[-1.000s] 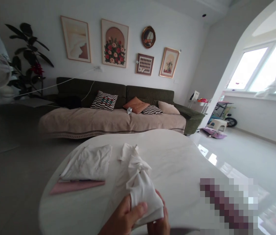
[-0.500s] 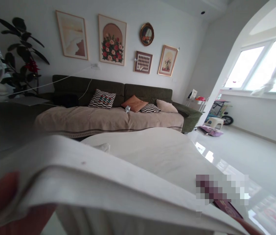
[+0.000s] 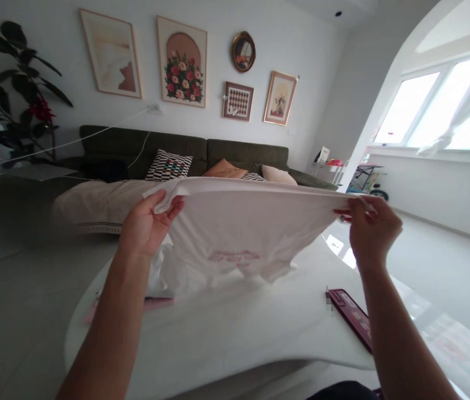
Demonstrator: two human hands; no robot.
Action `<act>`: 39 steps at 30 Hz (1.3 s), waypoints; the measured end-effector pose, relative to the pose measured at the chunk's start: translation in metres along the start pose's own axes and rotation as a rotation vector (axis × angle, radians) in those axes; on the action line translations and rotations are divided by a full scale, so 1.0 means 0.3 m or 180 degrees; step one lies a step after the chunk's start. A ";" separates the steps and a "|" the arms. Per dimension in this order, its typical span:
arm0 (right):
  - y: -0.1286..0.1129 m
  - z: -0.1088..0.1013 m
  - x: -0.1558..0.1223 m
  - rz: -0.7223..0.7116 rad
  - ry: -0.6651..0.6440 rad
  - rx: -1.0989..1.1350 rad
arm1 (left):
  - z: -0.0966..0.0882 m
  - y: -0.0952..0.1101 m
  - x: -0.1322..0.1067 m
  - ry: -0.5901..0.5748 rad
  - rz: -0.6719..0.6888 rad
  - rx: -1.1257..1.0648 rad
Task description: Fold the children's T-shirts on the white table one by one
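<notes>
A white garment (image 3: 243, 228) with a faint pink print hangs spread in the air above a white table (image 3: 235, 333). My left hand (image 3: 145, 225) pinches its upper left edge, fingers closed on the cloth. My right hand (image 3: 370, 225) grips the upper right edge the same way. The lower hem of the garment just reaches the tabletop. Behind my left hand lies a folded white cloth on a pink one (image 3: 155, 303), mostly hidden.
A dark red flat object (image 3: 354, 319) lies on the table's right side. Beyond the table stands a dark green sofa (image 3: 143, 150) with cushions and a beige cover. A plant (image 3: 14, 94) and a fan are at the left; windows at the right.
The bunched white cloth held low over the table has been lifted, passed close to the camera, and is now stretched wide between both hands at chest height.
</notes>
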State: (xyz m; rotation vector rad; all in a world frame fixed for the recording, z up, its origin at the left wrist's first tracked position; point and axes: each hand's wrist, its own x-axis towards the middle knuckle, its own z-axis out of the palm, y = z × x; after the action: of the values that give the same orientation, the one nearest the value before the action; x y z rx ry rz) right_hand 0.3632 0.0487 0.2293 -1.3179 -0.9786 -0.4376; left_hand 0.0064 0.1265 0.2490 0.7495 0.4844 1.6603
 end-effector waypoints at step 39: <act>0.671 0.070 -0.646 0.0692 -0.3178 -0.1818 | -0.464 -0.906 -0.175 -0.2669 -0.0054 0.5985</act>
State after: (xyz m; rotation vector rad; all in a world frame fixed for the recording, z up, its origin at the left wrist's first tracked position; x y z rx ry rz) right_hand 0.4020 0.0697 -0.0475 -2.2224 -1.5567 0.1791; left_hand 0.1052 0.1473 -0.0439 2.5385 1.3435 0.2559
